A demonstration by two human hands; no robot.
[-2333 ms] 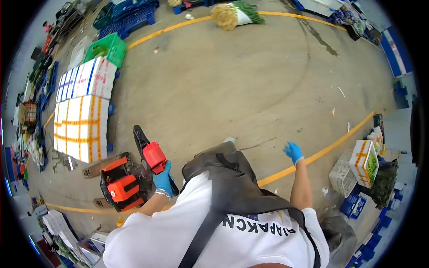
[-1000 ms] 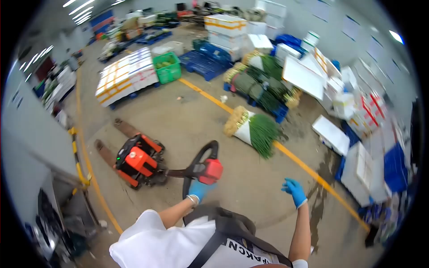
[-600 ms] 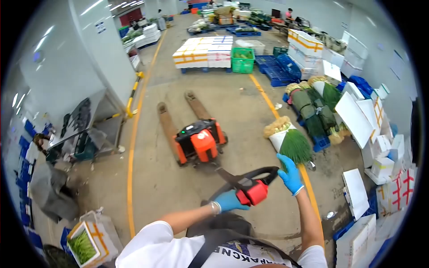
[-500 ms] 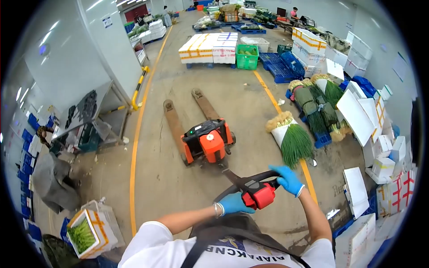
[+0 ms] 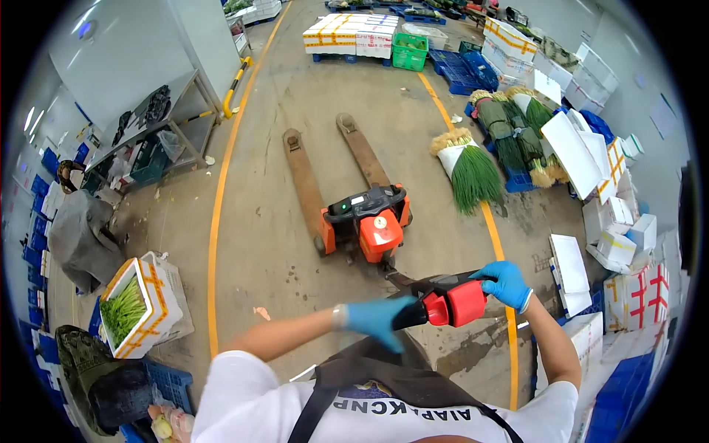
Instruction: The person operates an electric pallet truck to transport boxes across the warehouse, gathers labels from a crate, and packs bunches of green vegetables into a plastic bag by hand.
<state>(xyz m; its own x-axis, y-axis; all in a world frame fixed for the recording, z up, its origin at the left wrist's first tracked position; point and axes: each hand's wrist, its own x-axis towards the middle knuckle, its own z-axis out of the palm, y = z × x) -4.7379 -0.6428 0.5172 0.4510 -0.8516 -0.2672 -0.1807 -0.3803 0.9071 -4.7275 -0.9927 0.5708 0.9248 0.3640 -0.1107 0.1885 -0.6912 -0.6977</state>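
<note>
An orange and black pallet jack (image 5: 380, 227) stands on the floor ahead, its two rusty forks pointing away from me. Its black handle with a red head (image 5: 465, 303) reaches back to my waist. My right hand (image 5: 505, 285), in a blue glove, is closed on the right side of the handle. At the handle's left side is my left hand (image 5: 378, 319), also gloved and blurred, with its fingers apart and the fingertips near the black grip; whether it touches the grip is unclear.
White foam boxes (image 5: 330, 43) on a blue pallet and a green crate (image 5: 410, 52) stand ahead. A green onion bundle (image 5: 473, 175) lies on the right yellow line. Left are a metal table (image 5: 198, 131) and a box of greens (image 5: 151, 310); foam boxes (image 5: 636, 299) line the right.
I have turned to face along the forks. My right hand came over and took hold of the handle. My left hand has loosened from the handle, and the handle's head has swung to the right.
</note>
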